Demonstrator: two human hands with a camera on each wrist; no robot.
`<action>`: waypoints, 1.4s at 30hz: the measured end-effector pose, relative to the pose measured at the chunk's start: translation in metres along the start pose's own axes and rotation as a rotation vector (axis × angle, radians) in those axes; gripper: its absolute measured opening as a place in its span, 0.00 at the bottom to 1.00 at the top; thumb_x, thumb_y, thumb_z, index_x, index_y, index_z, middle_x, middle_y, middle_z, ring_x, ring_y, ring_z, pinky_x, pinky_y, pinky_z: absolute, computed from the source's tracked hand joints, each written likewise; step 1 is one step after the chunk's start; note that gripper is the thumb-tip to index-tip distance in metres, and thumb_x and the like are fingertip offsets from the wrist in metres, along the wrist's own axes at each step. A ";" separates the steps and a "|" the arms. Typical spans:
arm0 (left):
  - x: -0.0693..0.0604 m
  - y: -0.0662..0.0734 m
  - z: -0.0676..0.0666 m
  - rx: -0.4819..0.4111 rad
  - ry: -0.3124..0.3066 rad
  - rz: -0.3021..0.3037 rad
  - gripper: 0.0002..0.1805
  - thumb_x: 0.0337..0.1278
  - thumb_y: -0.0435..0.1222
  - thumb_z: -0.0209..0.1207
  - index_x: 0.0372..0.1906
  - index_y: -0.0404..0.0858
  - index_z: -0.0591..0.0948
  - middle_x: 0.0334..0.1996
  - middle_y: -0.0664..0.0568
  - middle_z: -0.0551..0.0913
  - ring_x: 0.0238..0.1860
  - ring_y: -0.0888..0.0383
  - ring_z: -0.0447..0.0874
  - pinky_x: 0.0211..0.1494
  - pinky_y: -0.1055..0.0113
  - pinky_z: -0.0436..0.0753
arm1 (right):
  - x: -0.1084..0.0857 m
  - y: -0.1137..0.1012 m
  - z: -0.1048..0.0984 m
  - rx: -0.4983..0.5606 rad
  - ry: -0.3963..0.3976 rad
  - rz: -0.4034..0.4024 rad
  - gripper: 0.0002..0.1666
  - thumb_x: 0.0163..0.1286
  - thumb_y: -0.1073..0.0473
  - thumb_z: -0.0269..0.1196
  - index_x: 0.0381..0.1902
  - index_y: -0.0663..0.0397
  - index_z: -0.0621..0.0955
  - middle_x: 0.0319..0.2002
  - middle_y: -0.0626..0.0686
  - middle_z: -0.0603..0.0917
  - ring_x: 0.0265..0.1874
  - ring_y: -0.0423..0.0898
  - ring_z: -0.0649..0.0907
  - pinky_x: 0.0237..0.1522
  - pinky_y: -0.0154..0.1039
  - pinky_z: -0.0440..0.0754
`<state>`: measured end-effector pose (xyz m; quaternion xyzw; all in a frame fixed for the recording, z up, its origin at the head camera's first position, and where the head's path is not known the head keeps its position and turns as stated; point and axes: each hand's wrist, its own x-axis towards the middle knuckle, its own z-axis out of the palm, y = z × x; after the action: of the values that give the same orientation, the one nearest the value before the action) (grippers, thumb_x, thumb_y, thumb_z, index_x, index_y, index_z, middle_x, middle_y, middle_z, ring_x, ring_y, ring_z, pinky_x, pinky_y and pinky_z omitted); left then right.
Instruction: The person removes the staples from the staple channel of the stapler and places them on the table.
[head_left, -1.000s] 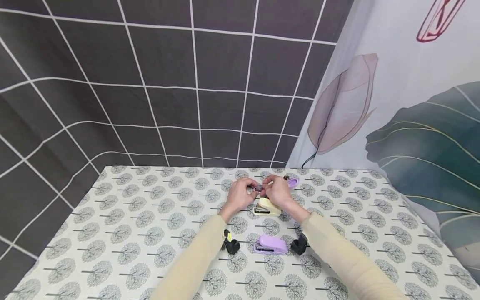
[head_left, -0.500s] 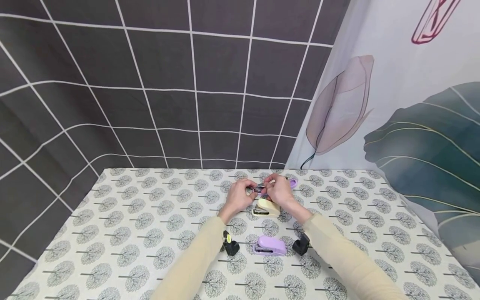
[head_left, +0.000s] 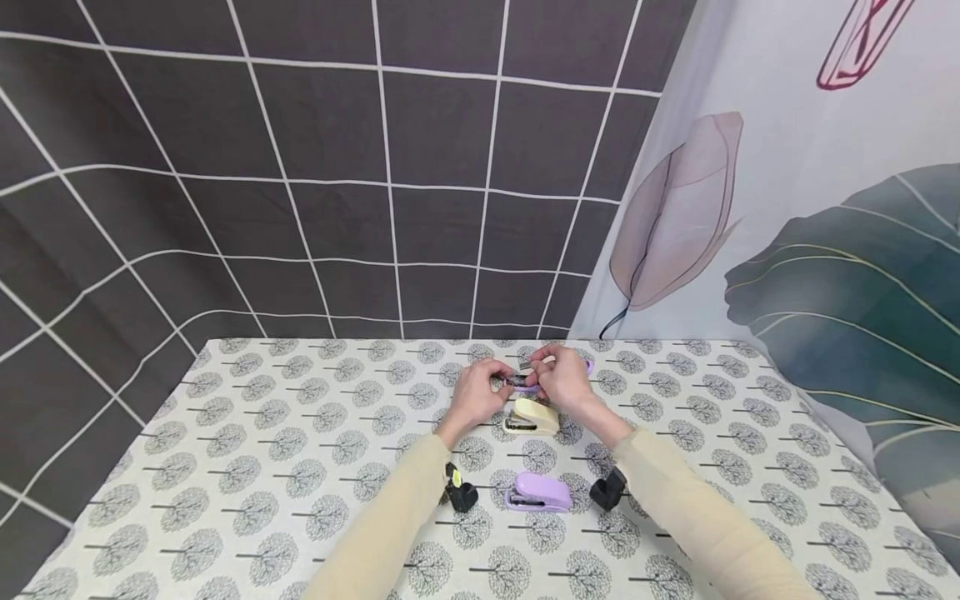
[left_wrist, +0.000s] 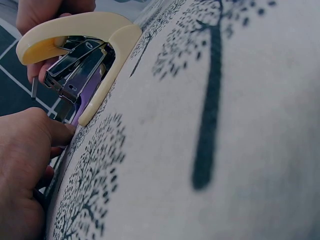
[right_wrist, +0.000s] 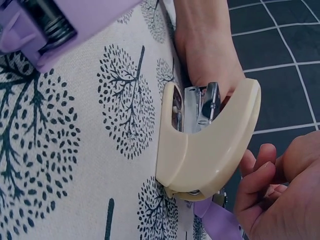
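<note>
At the far side of the table lies a purple stapler (head_left: 590, 367), its top swung back to the right. My left hand (head_left: 477, 393) pinches the front end of its base. Just to the right and above it, my right hand (head_left: 564, 380) pinches a thin metal strip (left_wrist: 34, 89) that looks like a row of staples. Nearer than both hands stands a cream stapler (head_left: 536, 417), upright and touched by neither. In the right wrist view the cream stapler (right_wrist: 200, 150) covers part of the left hand (right_wrist: 210, 55) and most of the purple stapler (right_wrist: 217, 220).
A second purple stapler (head_left: 537, 492) stands nearer, between the forearms, in line with the cream one. Black wrist cameras (head_left: 461, 492) hang beside it on both sides. The tree-print tablecloth (head_left: 300, 467) ends at a dark checked curtain (head_left: 435, 225) behind.
My right hand has drawn slightly up and right with the thin metal strip, away from the stapler's base. The left hand stays at the purple stapler's front end.
</note>
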<state>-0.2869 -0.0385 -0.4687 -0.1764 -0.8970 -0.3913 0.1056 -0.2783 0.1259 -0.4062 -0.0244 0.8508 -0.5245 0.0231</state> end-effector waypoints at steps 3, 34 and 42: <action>0.000 0.001 0.000 0.001 -0.003 -0.006 0.13 0.52 0.31 0.70 0.44 0.37 0.85 0.41 0.51 0.86 0.45 0.51 0.82 0.56 0.54 0.76 | -0.001 -0.001 -0.002 0.021 0.000 0.003 0.06 0.73 0.73 0.54 0.45 0.70 0.77 0.26 0.62 0.85 0.15 0.49 0.79 0.16 0.32 0.74; -0.001 0.004 0.002 -0.023 -0.047 -0.074 0.14 0.55 0.32 0.69 0.48 0.38 0.85 0.45 0.52 0.85 0.50 0.51 0.80 0.61 0.52 0.73 | -0.008 -0.001 -0.056 0.202 -0.045 -0.008 0.13 0.77 0.69 0.52 0.55 0.71 0.71 0.31 0.64 0.86 0.13 0.39 0.74 0.14 0.30 0.68; -0.002 0.005 -0.001 -0.034 -0.046 -0.090 0.14 0.55 0.31 0.68 0.48 0.38 0.85 0.45 0.52 0.85 0.48 0.52 0.80 0.60 0.53 0.74 | -0.008 0.007 -0.068 0.232 -0.031 0.020 0.12 0.77 0.68 0.53 0.54 0.70 0.71 0.30 0.58 0.86 0.15 0.39 0.75 0.15 0.29 0.69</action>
<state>-0.2836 -0.0367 -0.4656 -0.1463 -0.8995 -0.4066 0.0644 -0.2746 0.1901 -0.3814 -0.0211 0.7841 -0.6187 0.0441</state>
